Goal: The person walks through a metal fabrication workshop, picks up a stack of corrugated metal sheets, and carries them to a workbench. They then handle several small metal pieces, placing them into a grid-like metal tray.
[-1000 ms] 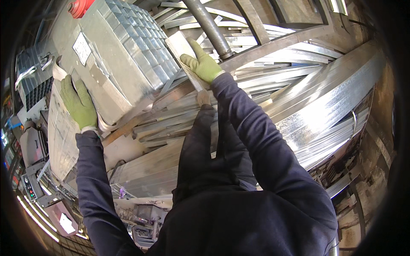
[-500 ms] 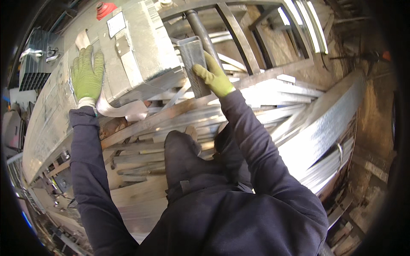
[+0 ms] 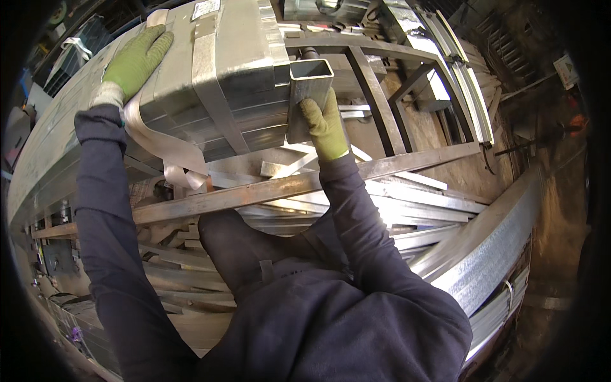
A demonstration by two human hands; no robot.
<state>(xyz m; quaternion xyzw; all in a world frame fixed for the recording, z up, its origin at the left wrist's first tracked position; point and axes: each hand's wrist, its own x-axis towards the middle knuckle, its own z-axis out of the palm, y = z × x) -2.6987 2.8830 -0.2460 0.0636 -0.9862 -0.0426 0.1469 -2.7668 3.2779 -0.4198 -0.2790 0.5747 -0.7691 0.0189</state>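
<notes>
Tipped further upright, a grey rectangular metal tube (image 3: 301, 95) is clasped in the green-gloved right hand (image 3: 326, 126). The green-gloved left hand (image 3: 137, 60) lies flat, empty, on the strapped grey metal bundle (image 3: 240, 54).

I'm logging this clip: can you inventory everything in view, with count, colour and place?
Bundle: 1, grey metal, upper left
Label: 1, white, on bundle's top
Fixed strap: at least 1, grey, across bundle
Loose strap: at least 1, pale beige, hanging down bundle's near side
Tube: 1, grey, at bundle's right end
Frame: 1, brownish grey, right of bundle
Strips: many, silver, below frame
Stack: 1, silver, lower right
Rim clutter: too dark to count
Left grip: 1, green-gloved, flat on bundle
Right grip: 1, green-gloved, around tube
Sleeves: 2, dark, below grips
</notes>
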